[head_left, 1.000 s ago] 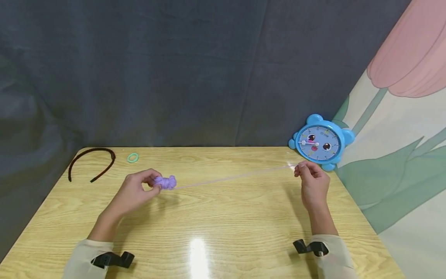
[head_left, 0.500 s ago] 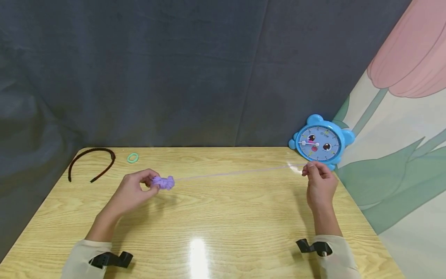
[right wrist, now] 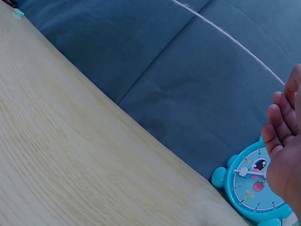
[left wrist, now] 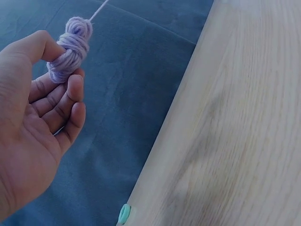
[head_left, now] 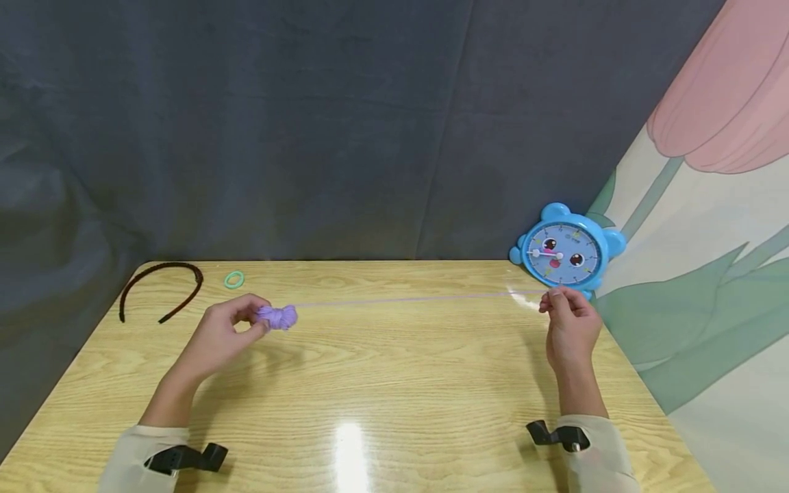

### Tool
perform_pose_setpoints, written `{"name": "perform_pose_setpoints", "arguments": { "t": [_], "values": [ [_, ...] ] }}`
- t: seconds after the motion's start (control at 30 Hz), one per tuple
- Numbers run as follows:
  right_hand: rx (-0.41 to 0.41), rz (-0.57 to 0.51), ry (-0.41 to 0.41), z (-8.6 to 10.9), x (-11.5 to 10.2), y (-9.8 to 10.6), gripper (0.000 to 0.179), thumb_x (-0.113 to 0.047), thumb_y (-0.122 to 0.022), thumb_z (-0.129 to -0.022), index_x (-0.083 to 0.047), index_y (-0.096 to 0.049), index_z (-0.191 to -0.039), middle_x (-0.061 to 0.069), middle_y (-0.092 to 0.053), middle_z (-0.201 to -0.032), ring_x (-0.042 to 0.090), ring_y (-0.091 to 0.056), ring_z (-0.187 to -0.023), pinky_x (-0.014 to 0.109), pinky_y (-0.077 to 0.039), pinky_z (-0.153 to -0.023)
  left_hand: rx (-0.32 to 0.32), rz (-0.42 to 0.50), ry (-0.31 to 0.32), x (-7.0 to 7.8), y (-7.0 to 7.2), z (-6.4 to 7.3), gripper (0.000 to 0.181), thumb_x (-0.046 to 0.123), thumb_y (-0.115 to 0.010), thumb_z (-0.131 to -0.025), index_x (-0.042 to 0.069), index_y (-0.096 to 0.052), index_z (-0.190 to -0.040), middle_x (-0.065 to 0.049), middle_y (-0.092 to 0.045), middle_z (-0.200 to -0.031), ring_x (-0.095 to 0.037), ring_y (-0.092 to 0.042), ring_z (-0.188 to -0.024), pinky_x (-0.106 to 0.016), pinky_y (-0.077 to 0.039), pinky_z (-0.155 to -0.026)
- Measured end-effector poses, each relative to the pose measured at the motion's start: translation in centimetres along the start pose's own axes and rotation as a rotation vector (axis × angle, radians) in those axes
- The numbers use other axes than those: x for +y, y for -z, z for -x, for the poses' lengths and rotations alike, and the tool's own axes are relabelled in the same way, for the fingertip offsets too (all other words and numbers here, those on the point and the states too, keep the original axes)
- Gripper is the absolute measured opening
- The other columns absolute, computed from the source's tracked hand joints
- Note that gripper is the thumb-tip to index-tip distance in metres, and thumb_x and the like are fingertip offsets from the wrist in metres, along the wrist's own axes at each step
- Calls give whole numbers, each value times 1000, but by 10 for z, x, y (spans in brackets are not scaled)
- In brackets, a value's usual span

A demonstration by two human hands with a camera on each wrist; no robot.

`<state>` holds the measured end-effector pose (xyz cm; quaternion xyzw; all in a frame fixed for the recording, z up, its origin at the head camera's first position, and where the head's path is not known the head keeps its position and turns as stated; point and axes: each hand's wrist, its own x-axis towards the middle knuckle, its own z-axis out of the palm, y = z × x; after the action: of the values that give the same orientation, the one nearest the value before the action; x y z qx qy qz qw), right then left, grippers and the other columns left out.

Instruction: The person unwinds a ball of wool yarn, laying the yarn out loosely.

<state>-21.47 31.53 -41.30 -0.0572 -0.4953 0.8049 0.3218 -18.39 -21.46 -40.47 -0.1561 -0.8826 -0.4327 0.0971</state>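
Observation:
A small bundle of purple yarn [head_left: 279,317] is pinched between the thumb and fingers of my left hand [head_left: 231,335], held above the left half of the table. In the left wrist view the wound yarn [left wrist: 71,49] shows its wraps, and one strand leaves its far end. That strand [head_left: 407,299] runs taut and nearly level across to my right hand [head_left: 570,329]. There the thumb and forefinger pinch it, in front of the blue clock. The right wrist view shows the strand [right wrist: 230,38] reaching the fingertips, with part of the right hand out of frame.
A blue animal-shaped clock [head_left: 564,252] leans at the table's back right corner. A dark headband [head_left: 161,266] and a green ring [head_left: 234,279] lie at the back left of the wooden table [head_left: 394,383]. Behind it hangs a dark curtain [head_left: 308,137].
My left hand has drawn leftward with the yarn bundle, and my right hand has moved slightly right. The strand between them has grown longer and more level.

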Motion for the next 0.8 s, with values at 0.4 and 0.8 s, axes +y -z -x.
{"name": "perform_pose_setpoints", "arguments": {
  "t": [0.4, 0.8],
  "values": [
    [55, -12, -10, -5, -6, 9, 16, 6, -62, -97, 2, -68, -83, 7, -64, -73, 17, -59, -67, 21, -56, -62, 51, 1, -9, 1, 5, 0, 15, 3, -70, -94, 4, -70, -108, -6, -69, -93, -3, -59, -82, -20, -49, -74],
    [112, -94, -10, -13, -12, 18, 10, 4, -69, -94, 8, -67, -85, 9, -65, -70, 18, -61, -65, 22, -55, -59, 69, -84, 11, -3, 9, 1, 16, 6, -72, -90, 11, -72, -105, -1, -68, -87, -3, -57, -80, -22, -47, -69]
  ]
}}
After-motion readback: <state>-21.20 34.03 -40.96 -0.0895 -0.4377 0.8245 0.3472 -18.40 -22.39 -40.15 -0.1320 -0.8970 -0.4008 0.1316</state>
